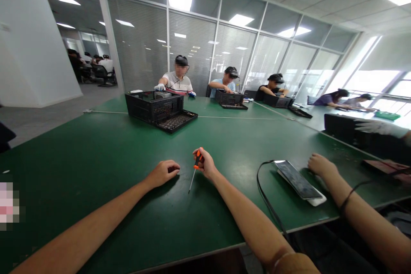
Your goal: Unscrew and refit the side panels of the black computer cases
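My right hand [205, 163] is closed around the orange and black handle of a small screwdriver [195, 170]. Its thin shaft slants down to the green table [96, 154], tip touching or just above the surface. My left hand [163, 172] rests on the table a little to the left, fingers curled under in a loose fist, with nothing visible in it. Both forearms stretch out from the near edge.
A black computer case [154, 107] with its side panel [176, 120] laid flat sits far across the table. A neighbour's arm [353, 205] lies at right beside a phone [298, 182] with a black cable [266, 197]. Several people work at other black cases along the far side.
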`<state>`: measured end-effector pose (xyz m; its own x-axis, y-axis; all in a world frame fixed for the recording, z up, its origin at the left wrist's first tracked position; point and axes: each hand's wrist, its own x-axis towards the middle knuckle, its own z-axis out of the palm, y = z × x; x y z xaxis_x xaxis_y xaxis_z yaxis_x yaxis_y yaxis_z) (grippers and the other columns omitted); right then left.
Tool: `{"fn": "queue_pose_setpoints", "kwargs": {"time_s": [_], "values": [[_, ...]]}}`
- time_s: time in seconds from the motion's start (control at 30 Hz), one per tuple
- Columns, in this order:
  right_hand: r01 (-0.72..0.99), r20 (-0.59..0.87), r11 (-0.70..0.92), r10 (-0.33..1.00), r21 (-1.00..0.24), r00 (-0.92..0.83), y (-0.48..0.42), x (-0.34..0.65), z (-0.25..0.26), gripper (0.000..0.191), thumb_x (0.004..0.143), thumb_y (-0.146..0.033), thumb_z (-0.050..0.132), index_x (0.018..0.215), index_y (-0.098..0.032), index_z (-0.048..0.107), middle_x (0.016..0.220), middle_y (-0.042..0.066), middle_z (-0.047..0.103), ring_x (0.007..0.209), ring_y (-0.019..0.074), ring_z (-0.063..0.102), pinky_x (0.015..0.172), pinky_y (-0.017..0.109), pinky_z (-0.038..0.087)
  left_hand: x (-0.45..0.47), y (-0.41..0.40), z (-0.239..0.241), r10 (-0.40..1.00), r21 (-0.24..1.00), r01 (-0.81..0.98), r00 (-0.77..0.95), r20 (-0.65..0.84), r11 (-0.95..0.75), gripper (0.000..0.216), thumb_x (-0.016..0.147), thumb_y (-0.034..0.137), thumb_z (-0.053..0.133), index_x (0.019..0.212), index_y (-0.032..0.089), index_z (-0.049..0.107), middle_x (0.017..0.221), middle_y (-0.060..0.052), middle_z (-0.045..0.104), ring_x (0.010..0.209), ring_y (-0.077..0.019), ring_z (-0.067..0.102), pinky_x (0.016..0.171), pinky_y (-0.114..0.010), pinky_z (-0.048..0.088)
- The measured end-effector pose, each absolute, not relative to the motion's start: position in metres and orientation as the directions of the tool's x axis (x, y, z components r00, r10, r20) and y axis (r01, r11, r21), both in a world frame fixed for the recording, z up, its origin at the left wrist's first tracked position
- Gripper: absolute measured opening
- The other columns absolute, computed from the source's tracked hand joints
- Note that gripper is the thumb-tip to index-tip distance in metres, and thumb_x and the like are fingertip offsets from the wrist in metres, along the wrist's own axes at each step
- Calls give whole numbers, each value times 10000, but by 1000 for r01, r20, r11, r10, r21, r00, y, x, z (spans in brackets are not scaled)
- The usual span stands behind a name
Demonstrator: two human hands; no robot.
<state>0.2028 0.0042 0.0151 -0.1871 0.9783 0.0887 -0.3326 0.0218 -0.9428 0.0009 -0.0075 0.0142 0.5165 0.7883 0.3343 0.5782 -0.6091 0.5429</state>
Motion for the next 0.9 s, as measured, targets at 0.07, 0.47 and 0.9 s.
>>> {"fn": "queue_pose_setpoints", "kwargs": {"time_s": [0.07, 0.47, 0.9], "values": [[-338, 76, 8, 979, -941, -189, 5, 203, 15, 381, 735, -550, 421, 812, -191, 525, 578, -56, 443, 328, 19, 195, 299, 149, 129, 1, -7, 14, 787, 541, 578, 520, 333, -611, 272, 772, 343, 451, 830, 161, 645, 807, -38, 615, 689, -126, 518, 670, -235, 395], [-385, 28, -19, 993, -923, -116, 11, 199, 13, 417, 724, -580, 443, 814, -176, 498, 560, -45, 454, 317, 19, 221, 289, 147, 120, 0, -6, 12, 777, 533, 572, 533, 336, -623, 259, 774, 330, 459, 850, 165, 644, 819, -35, 613, 682, -121, 515, 662, -228, 392], [-361, 3, -50, 989, -931, -145, 14, 199, 10, 405, 724, -584, 459, 789, -185, 463, 477, -75, 388, 314, 22, 223, 288, 137, 127, 0, -6, 12, 769, 532, 563, 541, 340, -632, 226, 772, 311, 479, 835, 163, 639, 798, -30, 610, 677, -122, 521, 652, -233, 399]]}}
